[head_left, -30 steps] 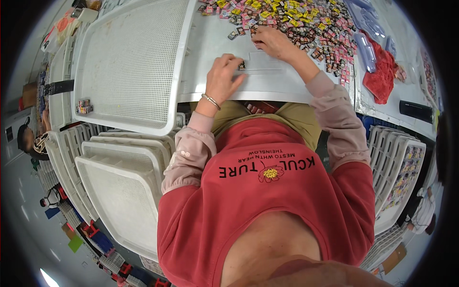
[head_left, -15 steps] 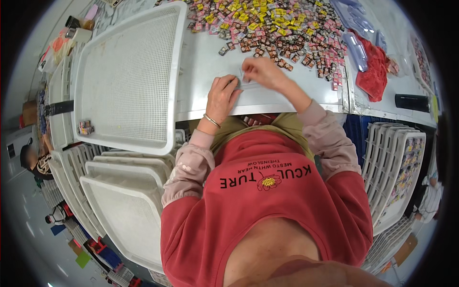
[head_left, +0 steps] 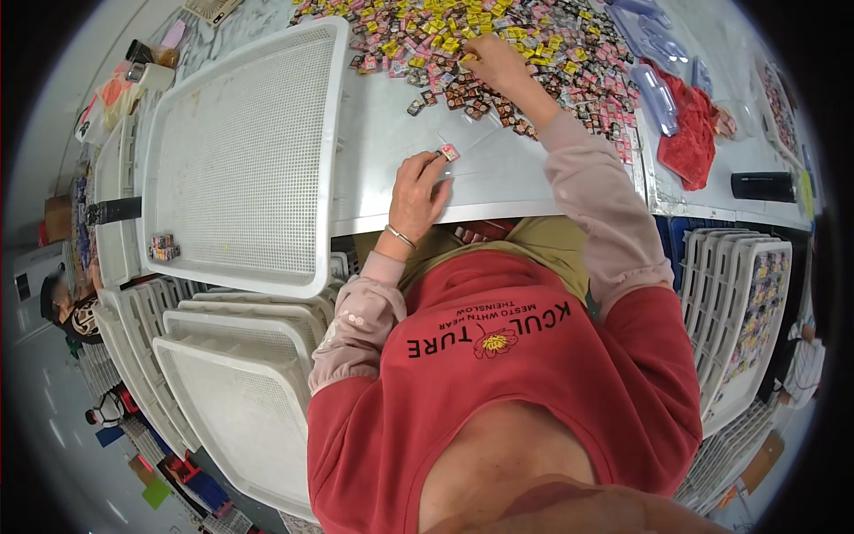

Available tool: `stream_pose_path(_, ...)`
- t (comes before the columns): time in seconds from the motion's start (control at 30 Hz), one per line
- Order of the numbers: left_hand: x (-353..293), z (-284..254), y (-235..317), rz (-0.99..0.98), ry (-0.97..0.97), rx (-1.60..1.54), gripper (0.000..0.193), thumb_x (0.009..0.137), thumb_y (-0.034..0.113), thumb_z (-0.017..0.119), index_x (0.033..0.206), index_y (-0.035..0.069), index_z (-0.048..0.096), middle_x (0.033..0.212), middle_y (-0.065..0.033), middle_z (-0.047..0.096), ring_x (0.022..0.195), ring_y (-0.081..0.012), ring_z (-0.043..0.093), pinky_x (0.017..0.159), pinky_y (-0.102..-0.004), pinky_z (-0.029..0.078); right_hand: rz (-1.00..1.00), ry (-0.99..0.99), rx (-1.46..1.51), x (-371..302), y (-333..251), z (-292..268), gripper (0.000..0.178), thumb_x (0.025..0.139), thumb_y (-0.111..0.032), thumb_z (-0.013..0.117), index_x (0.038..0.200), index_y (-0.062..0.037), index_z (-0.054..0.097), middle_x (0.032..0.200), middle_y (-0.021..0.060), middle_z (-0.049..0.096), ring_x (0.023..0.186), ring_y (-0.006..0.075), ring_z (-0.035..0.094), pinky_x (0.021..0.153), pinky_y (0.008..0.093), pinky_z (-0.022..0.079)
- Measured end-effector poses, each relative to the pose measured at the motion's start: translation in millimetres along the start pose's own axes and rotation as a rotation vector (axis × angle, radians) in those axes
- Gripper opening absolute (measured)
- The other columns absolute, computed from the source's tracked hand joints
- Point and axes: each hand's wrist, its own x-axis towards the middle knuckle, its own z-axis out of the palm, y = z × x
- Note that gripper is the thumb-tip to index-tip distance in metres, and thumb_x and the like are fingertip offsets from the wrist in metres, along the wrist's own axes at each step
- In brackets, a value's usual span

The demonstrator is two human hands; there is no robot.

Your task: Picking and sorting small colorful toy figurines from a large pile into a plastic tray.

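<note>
While the half-curled left hand [head_left: 414, 189] touches a pink block [head_left: 450, 152], probably light, stiff, best pinched edgewise, the curled right hand [head_left: 500, 68] meets the pile [head_left: 541, 40]; both grips are unclear.

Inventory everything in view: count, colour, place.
Table: one, grey, ahead
Small pieces: many, mixed colours, heaped far side
Near piece: one, pink, table front
Mesh tray: one, white, table left
Block cluster: one, multicoloured, tray corner
Racked trays: several, white, both sides
Containers: several, violet, table right
Cloth: one, red, beside containers
Cylinder: one, black, right edge
Co-workers: at least two, background
Background clutter: uncounted, mixed
Sweatshirt: one, red, worn
Left hand: one, at near piece
Right hand: one, at heap
</note>
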Motion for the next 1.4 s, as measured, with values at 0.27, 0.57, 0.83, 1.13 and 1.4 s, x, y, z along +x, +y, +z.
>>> stream_pose_path(0.27,10,-1,-1,-0.023,0.077,0.004,0.037,0.068,0.003,0.064,0.104,0.003,0.059,0.104,-0.0131,0.054,0.09,-0.0287,0.05,0.079,-0.0341,0.043,-0.278,0.083,0.251,8,33,6,0.02,0.077,-0.011,0.059,0.096,-0.0056,0.057,0.079,0.0131,0.061,0.073,0.0274,0.061,0.065,0.0368,0.047)
stream_pose_path(0.57,17,13,-1,0.081,-0.103,0.119,0.031,0.069,0.007,0.065,0.099,0.006,0.059,0.104,-0.0043,0.055,0.091,-0.0258,0.048,0.077,-0.0364,0.041,0.014,-0.261,1.022,-89,-13,12,0.012,0.073,-0.01,0.065,0.082,-0.0015,0.066,0.073,0.0047,0.065,0.064,0.0114,0.061,0.061,0.0272,0.05)
stream_pose_path(0.83,9,7,-2,0.065,-0.07,0.138,0.033,0.069,0.003,0.063,0.101,0.004,0.061,0.104,-0.0063,0.057,0.09,-0.0271,0.049,0.082,-0.0358,0.041,-0.034,-0.1,0.517,-118,-39,14,0.012,0.07,-0.01,0.065,0.08,-0.0042,0.067,0.064,0.0108,0.062,0.06,0.0235,0.062,0.06,0.0316,0.05)
stream_pose_path(1.13,7,8,-3,0.063,-0.043,0.093,0.032,0.069,0.0,0.062,0.101,0.002,0.062,0.104,-0.0076,0.058,0.091,-0.0276,0.049,0.083,-0.0352,0.042,-0.09,-0.182,0.625,-114,-34,6,0.011,0.072,-0.009,0.06,0.08,-0.0022,0.063,0.076,0.0118,0.062,0.074,0.0264,0.061,0.065,0.035,0.049)
stream_pose_path(1.4,5,11,-6,0.021,-0.001,0.033,0.029,0.068,-0.001,0.063,0.097,0.002,0.062,0.102,-0.008,0.059,0.093,-0.0279,0.05,0.083,-0.0348,0.042,-0.112,-0.348,0.534,-109,-40,3,0.013,0.073,-0.006,0.062,0.085,-0.0016,0.063,0.078,0.0106,0.06,0.073,0.0222,0.06,0.065,0.0318,0.048)
